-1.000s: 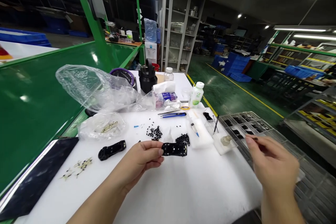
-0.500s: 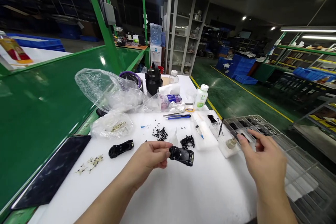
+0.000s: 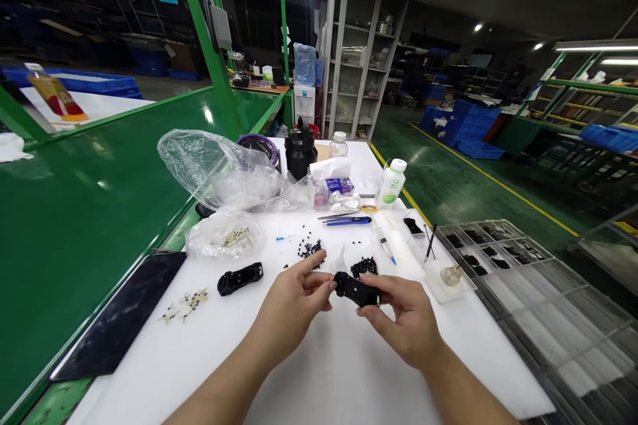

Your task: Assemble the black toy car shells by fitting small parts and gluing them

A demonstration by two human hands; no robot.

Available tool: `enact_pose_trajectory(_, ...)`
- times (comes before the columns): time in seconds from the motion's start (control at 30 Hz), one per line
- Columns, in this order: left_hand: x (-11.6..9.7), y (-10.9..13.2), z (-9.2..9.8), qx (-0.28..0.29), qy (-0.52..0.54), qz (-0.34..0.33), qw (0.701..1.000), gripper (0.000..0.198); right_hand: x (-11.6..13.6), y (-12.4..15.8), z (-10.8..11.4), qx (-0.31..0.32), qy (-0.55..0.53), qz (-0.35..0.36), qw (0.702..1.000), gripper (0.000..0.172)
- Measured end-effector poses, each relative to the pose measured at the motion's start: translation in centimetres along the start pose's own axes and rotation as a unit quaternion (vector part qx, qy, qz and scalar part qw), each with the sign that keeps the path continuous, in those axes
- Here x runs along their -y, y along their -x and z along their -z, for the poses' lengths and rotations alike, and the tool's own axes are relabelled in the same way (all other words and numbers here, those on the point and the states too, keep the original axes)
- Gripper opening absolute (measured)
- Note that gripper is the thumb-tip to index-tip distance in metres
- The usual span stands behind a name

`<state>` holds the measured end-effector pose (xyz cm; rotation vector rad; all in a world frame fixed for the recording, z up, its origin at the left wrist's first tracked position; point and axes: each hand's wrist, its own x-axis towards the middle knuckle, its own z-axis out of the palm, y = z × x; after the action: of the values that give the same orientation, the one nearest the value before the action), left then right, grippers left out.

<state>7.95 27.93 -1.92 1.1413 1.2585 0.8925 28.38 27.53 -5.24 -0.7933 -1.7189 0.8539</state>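
Observation:
A small black toy car body (image 3: pixel 357 289) is held up over the white work surface. My left hand (image 3: pixel 302 289) pinches its left end between thumb and fingers, the index finger stretched out above. My right hand (image 3: pixel 401 315) grips its right end between thumb and fingers. Behind the hands lie two piles of small black parts; the right pile (image 3: pixel 365 267) is just beyond the car body, the left pile (image 3: pixel 312 251) partly behind my left index finger. A second black car body (image 3: pixel 240 278) rests on the surface to the left.
Pale parts with black tips (image 3: pixel 185 305) lie at left, near a dark flat panel (image 3: pixel 119 319). A blue cutter (image 3: pixel 347 220), a syringe (image 3: pixel 387 250) and a white bottle (image 3: pixel 391 183) stand or lie behind. At right is a compartment tray (image 3: pixel 528 292) beside a small box holding a glass jar (image 3: pixel 451 275).
My right hand has come left from the small box and now grips the car body's right end. The car body has turned in my hands, and the view has shifted slightly.

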Motion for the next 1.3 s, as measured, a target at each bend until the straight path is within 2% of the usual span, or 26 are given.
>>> enact_pose_trajectory(0.13,0.2,0.0,-0.2,-0.018,-0.008,-0.025,0.999,0.076,0.2,-0.1,0.0,-0.008,-0.042,-0.025,0.999,0.038)
enact_pose_trajectory(0.43,0.7,-0.1,-0.2,-0.076,-0.059,-0.052,0.994,0.068,0.1,-0.2,-0.5,-0.019,-0.042,-0.090,0.995,0.032)
enact_pose_trajectory(0.63,0.8,-0.2,0.1,-0.072,-0.094,-0.071,0.990,0.056,0.1,-0.2,-0.7,-0.031,-0.119,-0.182,0.976,0.035)
enact_pose_trajectory(0.77,0.3,-0.1,0.2,-0.054,-0.062,-0.055,0.995,0.052,0.2,-0.3,-0.8,-0.041,-0.173,-0.215,0.960,0.039)
enact_pose_trajectory(1.1,0.4,-0.1,0.4,-0.043,-0.031,-0.055,0.997,0.040,0.9,-0.6,-1.0,-0.090,-0.201,-0.237,0.946,0.038)
enact_pose_trajectory(1.3,0.4,-0.2,0.3,-0.046,-0.032,-0.059,0.997,0.036,1.0,-0.7,-0.9,-0.092,-0.200,-0.238,0.946,0.037)
